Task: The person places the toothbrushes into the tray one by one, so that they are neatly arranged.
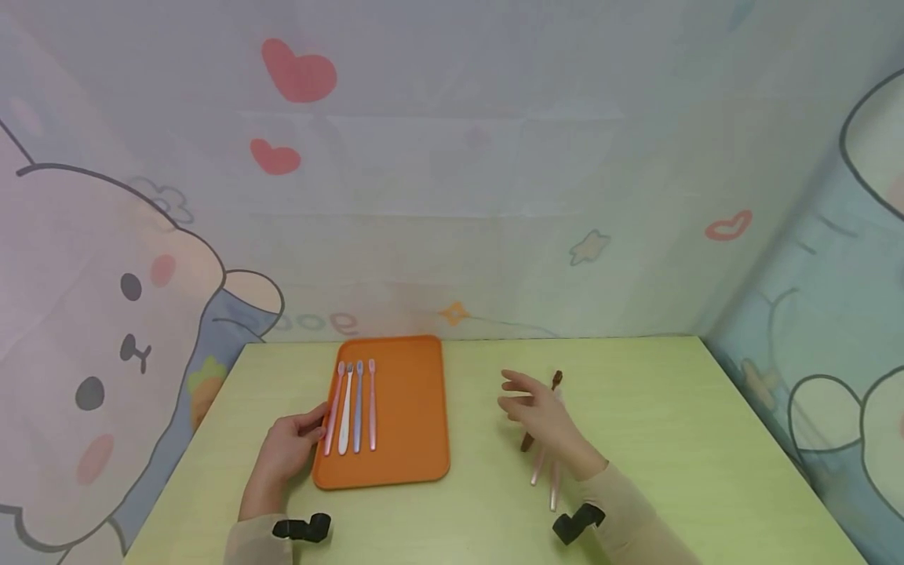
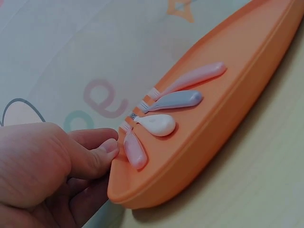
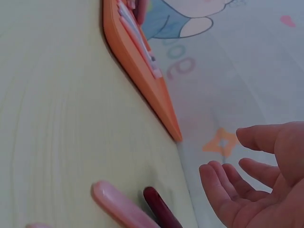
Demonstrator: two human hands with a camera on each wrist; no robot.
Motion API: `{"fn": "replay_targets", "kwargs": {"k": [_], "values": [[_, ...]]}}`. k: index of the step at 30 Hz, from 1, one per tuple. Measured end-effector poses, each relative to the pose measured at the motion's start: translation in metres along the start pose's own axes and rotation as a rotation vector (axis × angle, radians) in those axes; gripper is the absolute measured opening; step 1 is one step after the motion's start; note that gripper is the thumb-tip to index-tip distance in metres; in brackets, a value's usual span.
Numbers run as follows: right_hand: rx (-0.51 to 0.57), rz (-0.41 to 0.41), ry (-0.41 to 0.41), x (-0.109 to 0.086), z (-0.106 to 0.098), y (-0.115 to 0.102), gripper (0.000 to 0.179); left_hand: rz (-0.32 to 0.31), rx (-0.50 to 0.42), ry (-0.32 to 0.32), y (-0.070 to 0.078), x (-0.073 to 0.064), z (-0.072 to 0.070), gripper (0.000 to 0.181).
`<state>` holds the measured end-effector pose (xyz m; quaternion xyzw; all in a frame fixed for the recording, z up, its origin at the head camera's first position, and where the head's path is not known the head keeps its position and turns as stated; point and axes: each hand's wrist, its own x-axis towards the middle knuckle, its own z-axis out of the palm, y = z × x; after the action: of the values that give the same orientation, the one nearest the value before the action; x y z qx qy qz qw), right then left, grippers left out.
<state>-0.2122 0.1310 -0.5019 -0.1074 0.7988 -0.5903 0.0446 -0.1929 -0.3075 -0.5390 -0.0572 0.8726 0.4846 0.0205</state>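
Observation:
An orange tray [image 1: 413, 416] lies on the table's left half. Its left rim is held by my left hand [image 1: 286, 447], thumb on the edge in the left wrist view. Side by side in it are a pink toothbrush [image 1: 332, 424], a white toothbrush [image 1: 344, 428], a blue toothbrush [image 1: 358, 416] and another pink toothbrush [image 1: 373, 416]. Over on the right, my right hand [image 1: 547, 424] hovers with parted fingers and holds nothing. Beneath it, partly hidden, lie a dark brown toothbrush [image 1: 526, 442] and pink toothbrushes [image 1: 554, 494], whose handle ends also show in the right wrist view.
The light yellow-green table [image 1: 657, 439] ends at a printed cloth backdrop [image 1: 438, 165] behind. More printed cloth rises along the left and right sides. A black wrist strap [image 1: 302, 529] sits on the left sleeve, another black strap [image 1: 579, 523] on the right.

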Motion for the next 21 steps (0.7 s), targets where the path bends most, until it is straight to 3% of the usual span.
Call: {"fn": "replay_targets", "kwargs": {"k": [14, 21], "values": [[-0.030, 0.066, 0.085, -0.030, -0.071, 0.025, 0.046, 0.017, 0.003, -0.005, 0.002, 0.003, 0.004, 0.047], [-0.054, 0.175, 0.041, -0.039, -0.079, 0.040, 0.043, 0.047, 0.034, -0.001, 0.000, 0.000, 0.000, 0.046]]}}
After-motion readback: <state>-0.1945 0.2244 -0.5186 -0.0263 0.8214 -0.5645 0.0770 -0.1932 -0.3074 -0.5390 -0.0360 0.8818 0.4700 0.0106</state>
